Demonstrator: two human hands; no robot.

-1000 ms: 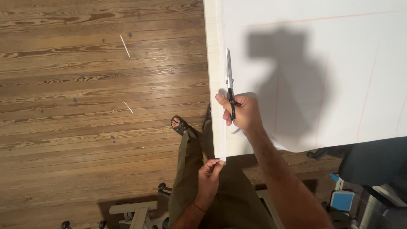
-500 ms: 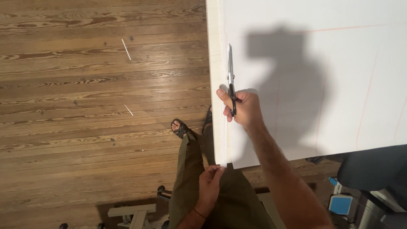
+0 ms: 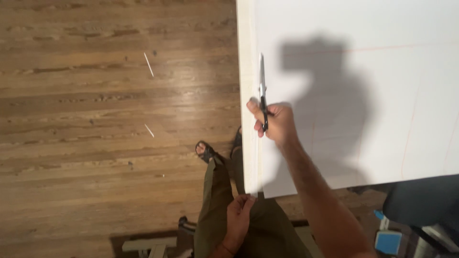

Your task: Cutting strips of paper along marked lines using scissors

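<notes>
black scissor handles sit inside the curled fingers (image 3: 260,125) of the right hand (image 3: 276,123), thumb and forefinger clenched through the loops at mid-frame so the scissors (image 3: 262,91) point straight up the picture, blades lying along the long edge of the white sheet (image 3: 363,95). that grip keeps the blades in line with a narrow cream strip (image 3: 246,86) running down the sheet's left margin, seemingly so the cut runs parallel to the edge. lower down, near the bottom centre, the left hand (image 3: 238,220) pinches the near corner of the sheet with fingers closed on it, apparently holding the material taut and steady. outward from there, olive trousers (image 3: 215,210) and a sandalled foot (image 3: 205,152) stand on the brown wooden floor (image 3: 95,143), where two pale slivers (image 3: 148,64) lie in the upper left.
</notes>
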